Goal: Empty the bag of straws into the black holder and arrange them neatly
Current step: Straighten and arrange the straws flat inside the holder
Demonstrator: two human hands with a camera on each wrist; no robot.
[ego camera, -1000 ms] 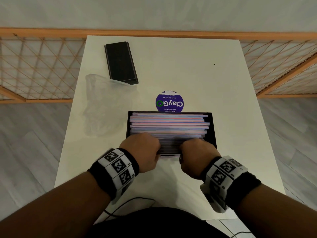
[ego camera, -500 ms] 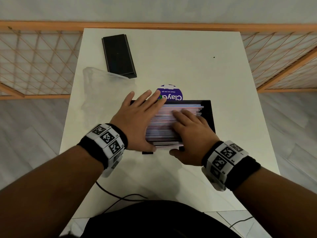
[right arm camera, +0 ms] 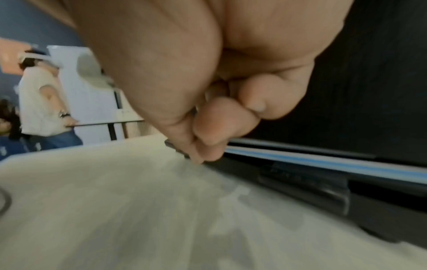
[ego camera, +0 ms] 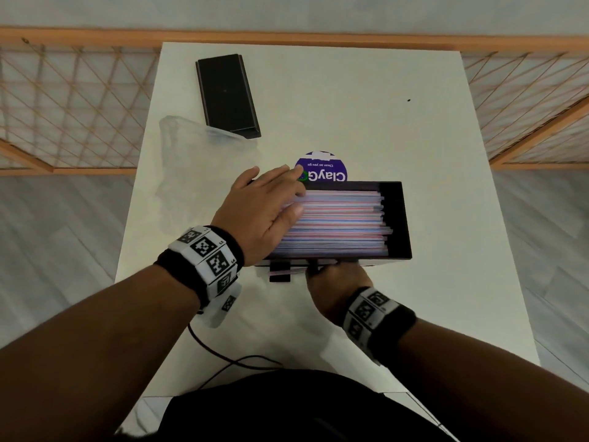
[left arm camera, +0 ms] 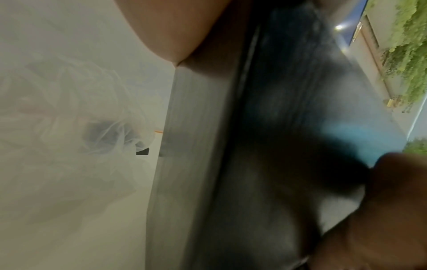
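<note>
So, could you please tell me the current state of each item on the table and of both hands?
black holder: open-topped, filled with straws, gap at its right end.
straws: lying flat, stacked lengthwise; one lies in the front slot.
plastic bag: empty, crumpled on the table.
black lid: off, lying apart at the far left.
left hand: fingers straight, resting on the straws.
right hand: fingers curled at the holder's front edge.

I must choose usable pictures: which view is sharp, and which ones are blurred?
Head view: sharpest, evenly lit, railing bent by the wide lens, straws slightly smeared. Left wrist view: heavily blurred, black holder wall fills it. Right wrist view: right hand soft, table streaked.
</note>
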